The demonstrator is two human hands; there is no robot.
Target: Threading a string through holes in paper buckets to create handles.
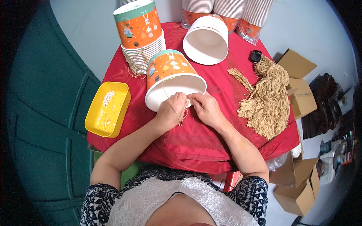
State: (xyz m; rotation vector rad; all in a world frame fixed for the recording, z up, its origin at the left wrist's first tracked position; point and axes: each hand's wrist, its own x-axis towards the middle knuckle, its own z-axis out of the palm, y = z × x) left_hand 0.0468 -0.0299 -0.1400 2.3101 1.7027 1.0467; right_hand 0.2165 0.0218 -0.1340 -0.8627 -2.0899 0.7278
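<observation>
A paper bucket point(171, 67) with an orange and green print lies on its side, its white mouth toward me. A thin tan cord point(166, 92) comes from the bucket's side, crosses my left hand and hangs in a loop below it. My left hand point(171, 110) is closed on the cord at the bucket's lower rim. Right beside it, my right hand point(208, 109) is closed in a pinch, thumb and forefinger almost touching the left fingertips. What sits between the right fingertips is too small to make out.
At left stand a yellow tray point(124, 113) of small white and orange bits and a bucket stack point(139, 30) draped with cords. A white-mouthed bucket point(206, 41) lies behind. At right are a tan cord bundle point(267, 101), a small black object point(255, 56) and cardboard boxes point(301, 98).
</observation>
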